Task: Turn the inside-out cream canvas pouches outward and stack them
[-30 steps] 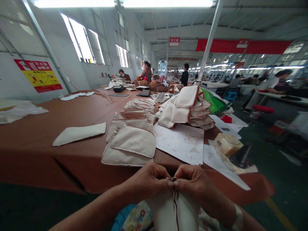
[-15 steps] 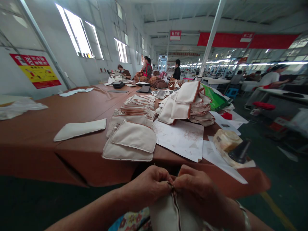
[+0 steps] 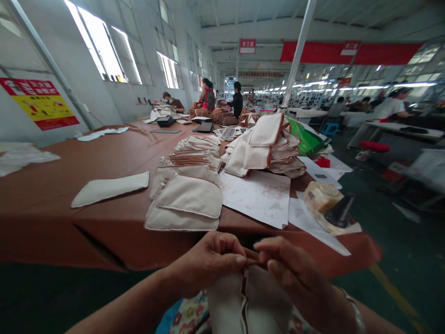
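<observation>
Cream piece point(image 3: 227, 301) in left hand point(image 3: 212, 262), "针三组" sign point(image 3: 247, 46)

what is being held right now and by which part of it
A cream fabric piece with a brown-edged slit, held at its top end, by the slit: the left hand pinches it there; whether the right hand grips or only touches cannot be told.

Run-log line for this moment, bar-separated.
left hand: pinching brown edging of cream piece | right hand: at same edging | brown table: cream stacks, white paper

Right hand point(image 3: 295, 273) bare, silvery bracelet point(image 3: 355, 310) at wrist; floral garment point(image 3: 188, 313), blue cloth point(image 3: 169, 317).
</observation>
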`<move>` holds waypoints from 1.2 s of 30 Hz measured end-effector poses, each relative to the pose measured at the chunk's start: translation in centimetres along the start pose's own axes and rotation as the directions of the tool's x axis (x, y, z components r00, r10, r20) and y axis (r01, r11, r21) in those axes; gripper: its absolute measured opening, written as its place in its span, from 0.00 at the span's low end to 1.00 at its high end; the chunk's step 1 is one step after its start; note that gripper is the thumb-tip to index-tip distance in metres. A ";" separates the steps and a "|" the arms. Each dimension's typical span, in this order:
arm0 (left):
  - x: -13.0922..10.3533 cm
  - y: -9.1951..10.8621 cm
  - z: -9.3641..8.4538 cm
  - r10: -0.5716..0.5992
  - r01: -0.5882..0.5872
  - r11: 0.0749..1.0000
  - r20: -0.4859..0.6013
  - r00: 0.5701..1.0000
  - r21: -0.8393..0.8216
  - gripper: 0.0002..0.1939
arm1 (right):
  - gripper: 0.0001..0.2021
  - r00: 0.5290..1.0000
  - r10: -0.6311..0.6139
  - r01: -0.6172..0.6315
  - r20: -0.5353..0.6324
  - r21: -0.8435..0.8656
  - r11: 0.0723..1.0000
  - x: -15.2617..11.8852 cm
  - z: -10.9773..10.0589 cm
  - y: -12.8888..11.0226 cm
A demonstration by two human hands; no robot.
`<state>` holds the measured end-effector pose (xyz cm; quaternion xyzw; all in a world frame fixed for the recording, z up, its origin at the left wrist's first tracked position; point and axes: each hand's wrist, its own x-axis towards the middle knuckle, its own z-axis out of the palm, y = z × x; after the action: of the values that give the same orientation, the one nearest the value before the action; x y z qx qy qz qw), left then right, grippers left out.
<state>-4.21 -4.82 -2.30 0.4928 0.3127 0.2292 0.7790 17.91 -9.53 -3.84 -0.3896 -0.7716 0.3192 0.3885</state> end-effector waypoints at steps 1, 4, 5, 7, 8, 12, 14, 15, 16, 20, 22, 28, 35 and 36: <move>0.0 0.1 -0.1 0.016 -0.017 1.000 0.006 1.000 0.020 0.17 | 0.12 0.993 0.116 -0.114 -0.019 0.093 0.989 0.2 -0.2 -0.2; -0.1 0.5 -0.3 0.046 -0.048 0.994 0.023 0.999 0.099 0.15 | 0.19 0.952 0.288 -0.305 0.103 0.243 0.921 1.2 -0.9 -0.8; -0.1 0.5 -0.3 0.053 -0.057 0.990 0.035 0.998 0.130 0.14 | 0.22 0.941 0.299 -0.332 0.159 0.256 0.908 1.6 -1.2 -1.0; -0.1 0.6 -0.3 0.071 -0.081 0.979 0.059 0.996 0.185 0.14 | 0.24 0.926 0.296 -0.355 0.235 0.270 0.895 2.3 -1.5 -1.1; -0.1 0.6 -0.3 0.083 -0.094 0.975 0.062 0.995 0.201 0.14 | 0.24 0.919 0.292 -0.363 0.264 0.281 0.889 2.6 -1.5 -1.1; -0.1 0.6 -0.1 0.111 -0.118 0.968 0.046 0.993 0.222 0.15 | 0.25 0.903 0.279 -0.381 0.325 0.308 0.872 3.0 -1.3 -0.7; -0.1 0.6 -0.2 0.095 -0.101 0.968 0.040 0.995 0.229 0.15 | 0.25 0.902 0.275 -0.383 0.334 0.319 0.867 2.9 -1.2 -0.5; -0.2 0.5 -0.2 0.082 -0.089 0.970 0.037 0.996 0.228 0.16 | 0.25 0.899 0.279 -0.391 0.337 0.330 0.859 2.8 -1.1 -0.4; -0.2 0.5 -0.2 0.068 -0.074 0.972 0.034 0.997 0.223 0.16 | 0.24 0.895 0.285 -0.402 0.343 0.343 0.849 2.7 -1.2 -0.4; -0.1 0.1 -0.2 0.045 -0.046 0.979 0.011 0.999 0.201 0.18 | 0.22 0.891 0.284 -0.409 0.353 0.360 0.838 2.3 -1.1 -0.2; 0.0 -0.1 -0.1 0.058 -0.057 0.981 -0.002 0.998 0.183 0.18 | 0.19 0.909 0.265 -0.365 0.321 0.308 0.879 2.1 -0.8 -0.1; 0.5 -0.7 -0.3 0.003 -0.003 1.000 -0.053 0.999 -0.008 0.16 | 0.16 0.939 0.271 -0.321 0.210 0.259 0.911 1.9 -0.5 0.9; 0.4 -0.9 -0.7 -0.069 0.067 0.997 -0.042 0.997 -0.049 0.16 | 0.20 0.923 0.262 -0.356 0.280 0.368 0.859 2.3 -1.8 0.3; 0.4 -0.9 -0.7 -0.058 0.057 0.998 -0.039 0.998 -0.033 0.16 | 0.21 0.919 0.266 -0.366 0.291 0.372 0.853 2.4 -1.8 0.1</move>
<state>-4.38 -4.48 -3.50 0.4663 0.3385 0.2217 0.7867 18.50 -7.07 -2.24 -0.3797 -0.6493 0.5799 0.3132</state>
